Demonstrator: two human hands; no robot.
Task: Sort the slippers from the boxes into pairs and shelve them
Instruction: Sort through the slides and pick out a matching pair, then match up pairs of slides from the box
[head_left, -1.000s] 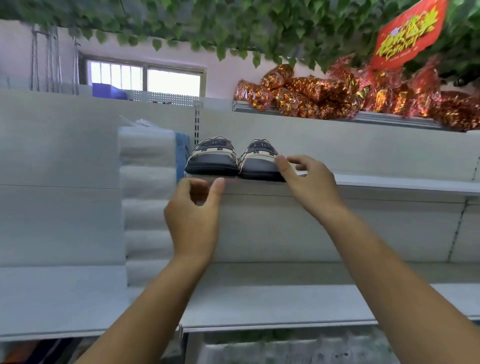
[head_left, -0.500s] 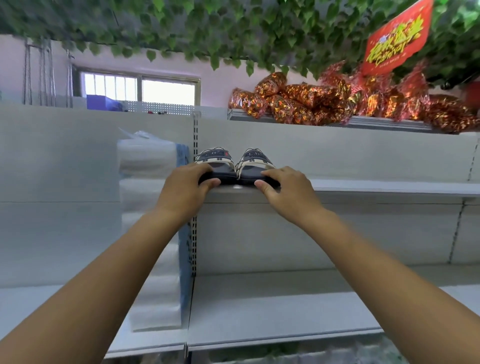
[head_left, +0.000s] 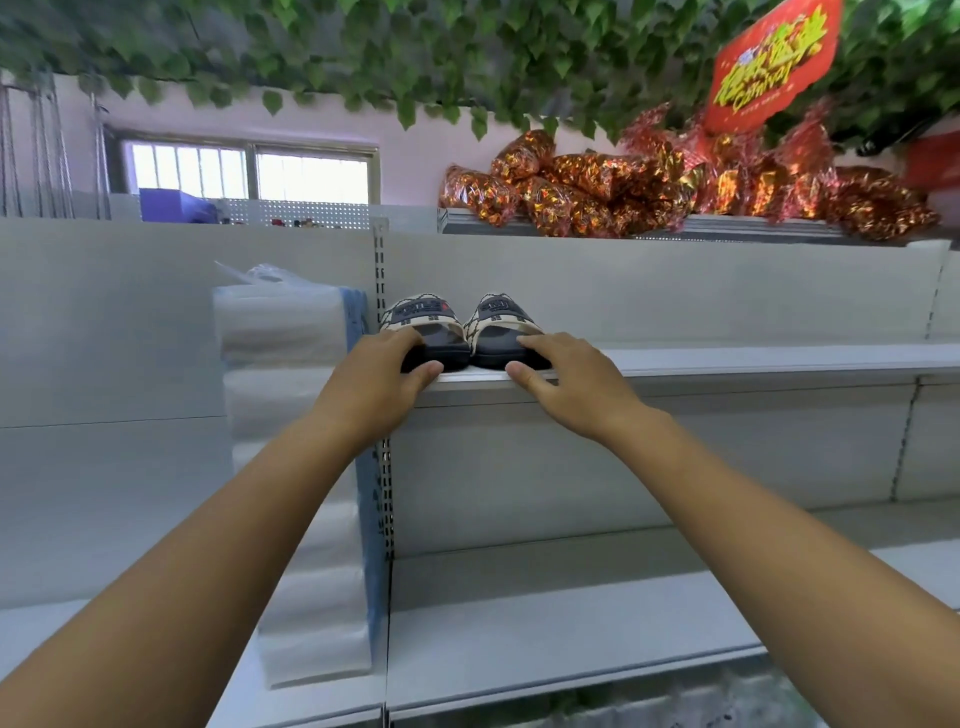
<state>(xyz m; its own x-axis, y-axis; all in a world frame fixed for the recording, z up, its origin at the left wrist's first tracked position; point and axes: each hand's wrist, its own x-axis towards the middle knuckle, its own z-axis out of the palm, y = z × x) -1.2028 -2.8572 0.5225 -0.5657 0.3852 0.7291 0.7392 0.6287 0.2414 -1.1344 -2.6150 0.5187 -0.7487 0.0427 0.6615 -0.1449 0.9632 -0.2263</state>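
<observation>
A pair of dark slippers with cream patterned straps stands side by side on the upper white shelf (head_left: 753, 361), toes to the back wall. My left hand (head_left: 374, 379) holds the heel of the left slipper (head_left: 421, 317), fingers on top and thumb against its back edge. The right slipper (head_left: 501, 314) is held the same way at the heel by my right hand (head_left: 566, 384). Both heels sit at the shelf's front lip.
A tall stack of white plastic-wrapped rolls (head_left: 285, 364) stands just left of the slippers. The lower shelf (head_left: 571, 623) lies below. Shiny red-gold foil packets (head_left: 623, 192) fill the top shelf under a red sign (head_left: 769, 62) and hanging green leaves.
One second ago my left hand hung free below the shelf edge and my right hand touched the right slipper's side. Both hands have since settled on the slippers' heels.
</observation>
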